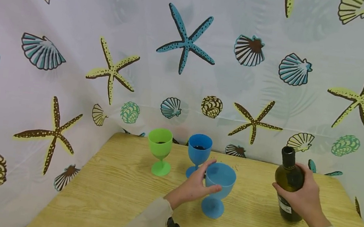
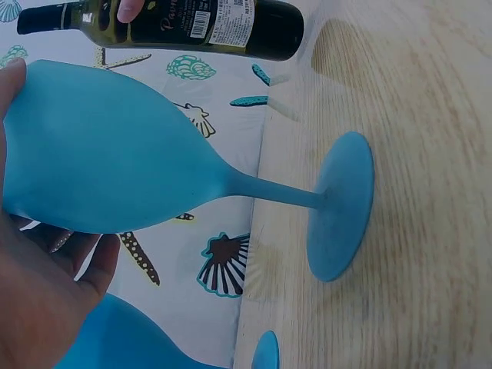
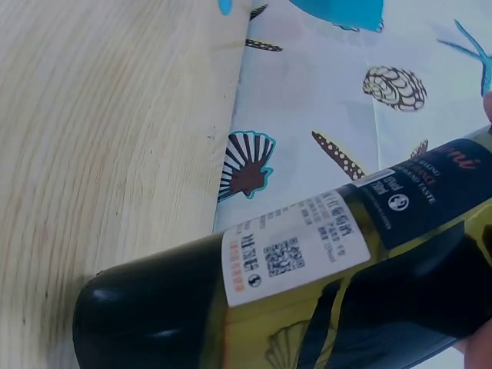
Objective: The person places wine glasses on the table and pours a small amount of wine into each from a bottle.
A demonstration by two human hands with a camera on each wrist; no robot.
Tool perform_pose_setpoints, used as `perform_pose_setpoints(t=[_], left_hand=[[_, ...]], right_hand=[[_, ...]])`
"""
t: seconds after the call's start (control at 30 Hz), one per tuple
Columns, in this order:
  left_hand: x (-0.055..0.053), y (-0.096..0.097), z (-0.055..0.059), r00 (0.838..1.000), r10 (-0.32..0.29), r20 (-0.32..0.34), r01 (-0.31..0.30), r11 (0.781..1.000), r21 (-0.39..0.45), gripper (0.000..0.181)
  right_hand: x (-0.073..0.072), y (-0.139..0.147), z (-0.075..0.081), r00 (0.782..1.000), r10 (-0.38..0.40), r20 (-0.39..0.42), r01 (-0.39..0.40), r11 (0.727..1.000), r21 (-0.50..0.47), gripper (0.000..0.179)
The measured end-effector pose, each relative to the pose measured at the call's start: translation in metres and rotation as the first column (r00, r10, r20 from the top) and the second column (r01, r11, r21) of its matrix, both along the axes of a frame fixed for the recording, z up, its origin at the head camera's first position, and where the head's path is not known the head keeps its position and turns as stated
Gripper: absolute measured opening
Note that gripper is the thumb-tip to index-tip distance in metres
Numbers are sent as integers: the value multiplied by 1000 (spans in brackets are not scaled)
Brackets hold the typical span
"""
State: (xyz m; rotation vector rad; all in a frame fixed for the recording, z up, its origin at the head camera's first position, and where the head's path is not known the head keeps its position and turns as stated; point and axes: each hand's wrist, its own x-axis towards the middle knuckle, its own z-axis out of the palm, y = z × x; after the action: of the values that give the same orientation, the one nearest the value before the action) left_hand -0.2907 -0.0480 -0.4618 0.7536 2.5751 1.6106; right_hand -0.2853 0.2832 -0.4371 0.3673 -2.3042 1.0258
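Observation:
A light blue plastic goblet [image 1: 219, 187] stands upright at the middle of the table. My left hand [image 1: 193, 186] holds its bowl, thumb on the near side and fingers round the far side; its stem and foot [image 2: 342, 207] show below in the left wrist view. To the right, my right hand [image 1: 306, 191] grips a dark wine bottle [image 1: 290, 180] round its upper body, neck upward and leaning slightly. The bottle's white label [image 3: 296, 246] fills the middle of the right wrist view. Its uncapped mouth [image 1: 288, 150] shows from above.
Behind the left hand stand a green goblet [image 1: 159, 144] and a darker blue goblet [image 1: 200, 147], each with dark liquid inside. The wooden table [image 1: 119, 192] ends against a white shell-and-starfish curtain [image 1: 205, 86] at the back and sides.

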Motion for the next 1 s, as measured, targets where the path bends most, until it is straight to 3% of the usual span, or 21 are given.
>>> perform_pose_setpoints(t=[0.23, 0.53, 0.73, 1.0], left_hand=[[0, -1, -3, 1000, -10, 5, 10, 1000, 10, 79], [-1, 0, -6, 1000, -10, 8, 10, 999, 34, 76], [1, -1, -5, 1000, -11, 18, 11, 999, 35, 74], [2, -1, -3, 1000, -11, 12, 11, 999, 34, 78]], right_hand=[[1, -4, 1, 982, 102, -159, -66, 973, 220, 90], [-5, -6, 6, 919, 257, -299, -83, 867, 491, 81], [-8, -9, 10, 889, 316, -333, -79, 819, 568, 79], [-9, -15, 16, 883, 366, -294, -96, 754, 650, 73]])
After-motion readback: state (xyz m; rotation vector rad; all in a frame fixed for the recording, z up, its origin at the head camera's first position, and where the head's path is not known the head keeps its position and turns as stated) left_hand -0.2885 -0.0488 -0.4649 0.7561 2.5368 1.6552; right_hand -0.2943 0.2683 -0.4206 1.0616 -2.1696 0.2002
